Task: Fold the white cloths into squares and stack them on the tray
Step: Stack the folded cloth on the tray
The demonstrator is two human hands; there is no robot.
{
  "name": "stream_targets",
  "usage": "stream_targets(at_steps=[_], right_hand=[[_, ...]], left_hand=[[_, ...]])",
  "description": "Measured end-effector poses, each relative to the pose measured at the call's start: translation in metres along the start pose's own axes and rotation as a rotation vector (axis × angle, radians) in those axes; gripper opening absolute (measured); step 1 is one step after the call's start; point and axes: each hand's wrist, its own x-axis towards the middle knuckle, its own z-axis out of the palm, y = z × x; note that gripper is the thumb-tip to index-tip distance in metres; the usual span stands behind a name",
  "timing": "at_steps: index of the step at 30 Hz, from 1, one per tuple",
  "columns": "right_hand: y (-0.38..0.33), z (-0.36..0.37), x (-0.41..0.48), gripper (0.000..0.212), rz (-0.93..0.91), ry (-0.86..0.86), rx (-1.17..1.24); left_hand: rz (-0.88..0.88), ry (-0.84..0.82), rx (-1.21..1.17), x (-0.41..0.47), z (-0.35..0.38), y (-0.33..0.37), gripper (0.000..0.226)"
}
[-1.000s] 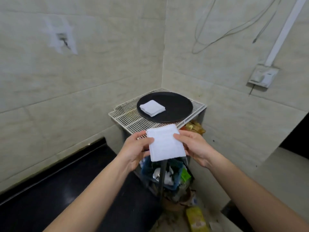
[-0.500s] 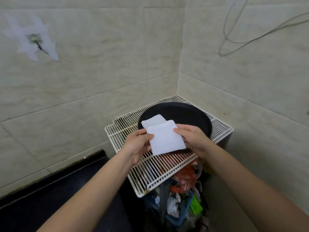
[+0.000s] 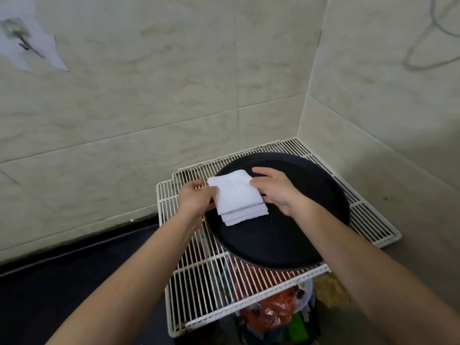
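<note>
white cloth [image 3: 235, 194], folded to a square, is sitting over the left part of one round black tray [image 3: 286, 245], turned a little so one corner is pointing away. under its near edge more white folds [image 3: 240, 219] are showing in steps. whether they are making up one more cloth or several, and whether the top cloth is already resting on them, i cannot tell.

two bare hands are flanking the cloth. the left hand [image 3: 195, 199] is gripping its left edge, fingers curled in against the fabric, and is lying over the tray's left rim. the right hand [image 3: 276, 192] is pinching the right edge, thumb on top and fingers tucked below, with the forefinger stretching out near the far corner. so the cloth is lying directly between the two hands and touching both, while both forearms are reaching in from the near side.

the tray is resting on one white wire rack [image 3: 199, 277] set into the corner of two pale tiled walls [image 3: 149, 108]. coloured bags [image 3: 273, 312] are showing through its wires. one dark counter [image 3: 62, 282] is running along the left wall, and one grey cable [image 3: 418, 68] is looping on the right wall.
</note>
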Motion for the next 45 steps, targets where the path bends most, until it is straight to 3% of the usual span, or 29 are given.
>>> stream_targets(at_steps=[18, 25, 29, 33, 37, 39, 41, 45], right_hand=[[0.017, -0.015, 0.007, 0.051, -0.022, 0.014, -0.039], [0.03, -0.012, 0.009, 0.049, -0.061, 0.082, -0.22], [0.03, -0.011, 0.007, 0.037, -0.163, 0.241, -0.326], [0.029, -0.004, 0.002, 0.045, -0.127, 0.151, -0.308], [0.018, 0.002, -0.004, 0.048, -0.138, 0.119, -0.358], [0.002, 0.007, -0.008, 0.049, -0.206, 0.135, -0.376], [-0.018, 0.02, -0.01, 0.049, -0.301, 0.15, -0.403], [-0.046, 0.077, -0.018, 0.053, -0.545, 0.102, -0.561]], left_hand=[[0.116, 0.009, 0.222, 0.003, 0.007, -0.017, 0.029], [0.148, 0.029, 0.366, 0.0, 0.005, -0.024, 0.037], [0.065, 0.03, 0.262, -0.005, 0.006, -0.02, 0.049], [-0.166, -0.196, 0.016, -0.021, 0.019, -0.007, 0.032], [-0.192, -0.281, -0.083, -0.03, 0.015, 0.003, 0.05], [-0.135, -0.256, -0.095, -0.034, 0.0, 0.013, 0.068], [0.014, -0.178, -0.026, -0.041, -0.023, 0.023, 0.069], [0.466, 0.212, 0.46, -0.057, -0.093, 0.027, 0.068]])
